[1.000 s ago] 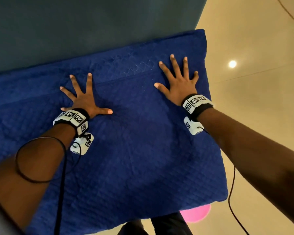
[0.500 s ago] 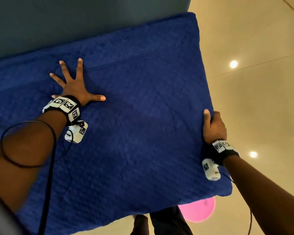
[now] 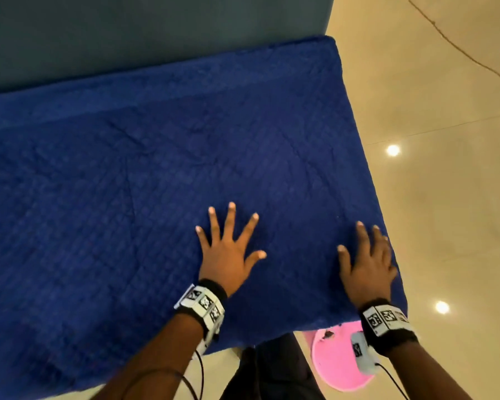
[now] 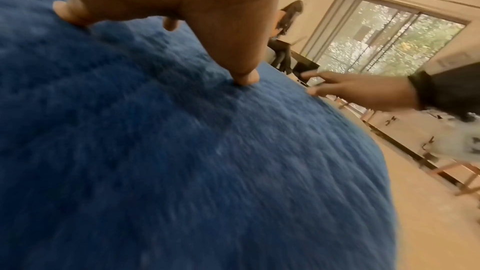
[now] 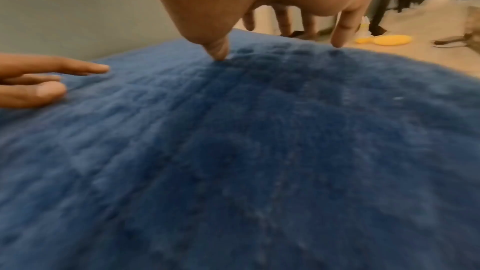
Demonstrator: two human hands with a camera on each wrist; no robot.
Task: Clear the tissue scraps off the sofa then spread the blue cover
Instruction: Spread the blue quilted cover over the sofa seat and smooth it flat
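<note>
The quilted blue cover (image 3: 156,183) lies spread flat over the sofa seat, reaching its right and front edges. My left hand (image 3: 228,249) rests palm down on the cover near the front, fingers straight and splayed. My right hand (image 3: 367,261) lies flat on the cover at its right front corner, fingers straight. In the left wrist view the left hand's fingertips (image 4: 245,79) press into the blue cover (image 4: 182,161), with the right hand (image 4: 363,91) beyond. In the right wrist view the right hand's fingertips (image 5: 219,52) touch the blue cover (image 5: 259,151). No tissue scraps are visible.
The grey sofa backrest (image 3: 127,39) rises behind the cover. Glossy beige floor (image 3: 445,140) lies to the right. A pink round object (image 3: 335,365) sits on the floor under the front right corner. A yellow object (image 5: 376,40) lies on the floor beyond.
My left hand slid from the back left of the cover to the front middle. My right hand released its hold on the right edge and now lies flat at the front right corner.
</note>
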